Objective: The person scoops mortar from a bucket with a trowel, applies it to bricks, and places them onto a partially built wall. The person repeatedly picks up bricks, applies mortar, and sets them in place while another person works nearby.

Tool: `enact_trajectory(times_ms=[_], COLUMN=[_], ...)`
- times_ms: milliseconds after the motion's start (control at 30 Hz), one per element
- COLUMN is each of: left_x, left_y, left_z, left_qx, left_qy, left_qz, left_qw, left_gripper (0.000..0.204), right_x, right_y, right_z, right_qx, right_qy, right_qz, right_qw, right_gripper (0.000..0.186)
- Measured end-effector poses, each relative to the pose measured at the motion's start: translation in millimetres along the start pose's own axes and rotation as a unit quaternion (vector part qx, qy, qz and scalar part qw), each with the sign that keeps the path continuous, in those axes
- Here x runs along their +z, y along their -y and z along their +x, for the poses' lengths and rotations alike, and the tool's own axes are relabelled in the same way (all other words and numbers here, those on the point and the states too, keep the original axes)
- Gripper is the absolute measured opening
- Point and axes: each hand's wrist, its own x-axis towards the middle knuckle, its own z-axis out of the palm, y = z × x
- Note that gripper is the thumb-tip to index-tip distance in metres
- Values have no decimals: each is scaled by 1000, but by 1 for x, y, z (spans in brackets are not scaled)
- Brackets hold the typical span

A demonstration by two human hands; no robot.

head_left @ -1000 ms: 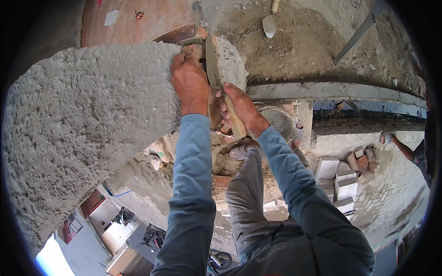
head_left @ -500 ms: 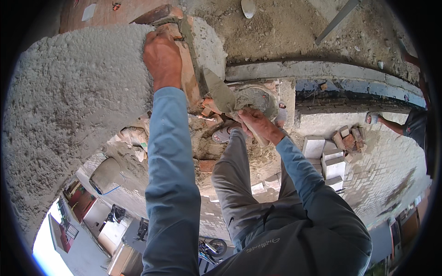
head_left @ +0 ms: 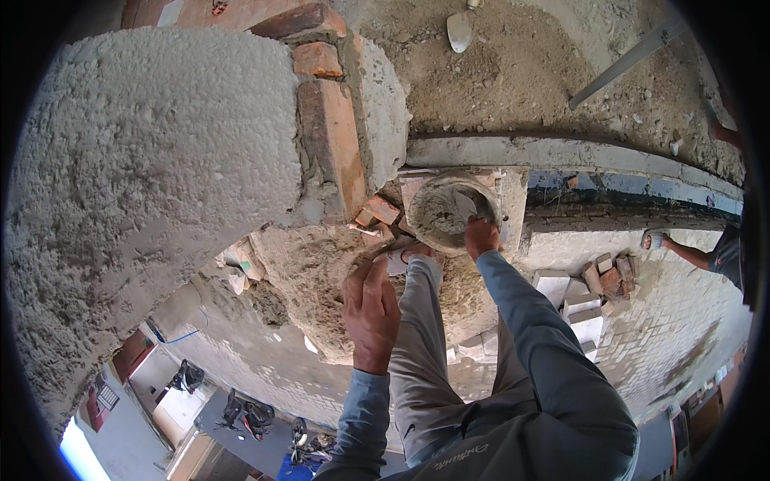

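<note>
My right hand (head_left: 481,235) is closed around the handle of a trowel (head_left: 464,204), whose blade dips into a round tub (head_left: 415,220) of grey mortar. My left hand (head_left: 372,314) hangs over the dirt by my left leg, its fingers loosely bent and apart, with nothing seen in them. Beyond it, a long brick (head_left: 335,140) stands at the end of the rough-plastered wall (head_left: 160,144). A small brick piece (head_left: 318,58) and another brick (head_left: 301,22) follow along the same edge. Broken brick pieces (head_left: 380,211) lie between the wall and the tub.
White blocks (head_left: 581,305) and a pile of bricks (head_left: 609,275) are on the paving to the right. A low concrete ledge (head_left: 561,151) runs beyond the tub. On the sandy ground lie a pale scoop-shaped object (head_left: 459,32) and a long bar (head_left: 622,68). Another person (head_left: 728,255) is at the right edge.
My left hand has left the brick piece on the wall and drawn back toward me. My right hand has carried the trowel from beside the wall into the mortar tub.
</note>
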Motion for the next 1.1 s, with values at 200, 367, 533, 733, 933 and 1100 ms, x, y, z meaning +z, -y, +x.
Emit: enact_trajectory(times_ms=[200, 367, 533, 733, 933, 1100], left_x=[39, 21, -11, -55, -120, -141], left_y=[48, 53, 42, 3, -81, -66], left_z=[-224, -231, -172, -83, 203, 385], left_qx=[-223, -285, -293, -102, 163, 49], left_qy=[238, 222, 115, 105, -25, -55], left_qz=[14, -19, -104, -261, -248, -173], left_qw=[945, 932, 943, 954, 954, 982], left_gripper=[37, 41, 38, 26, 27, 60], right_x=[72, -11, -138, -196, -353, -389], right_y=[-63, -52, -37, -51, 24, 114], right_z=[-12, -42, -68, -86, -105, -74], right_qx=[-39, -71, -30, -132, -85, -144], right_qy=[159, 201, 227, -6, 112, 409], right_qz=[329, 432, 448, 468, 604, 850], right_qw=[930, 877, 864, 874, 784, 299], right_gripper=[34, 61, 57, 55, 39, 34])
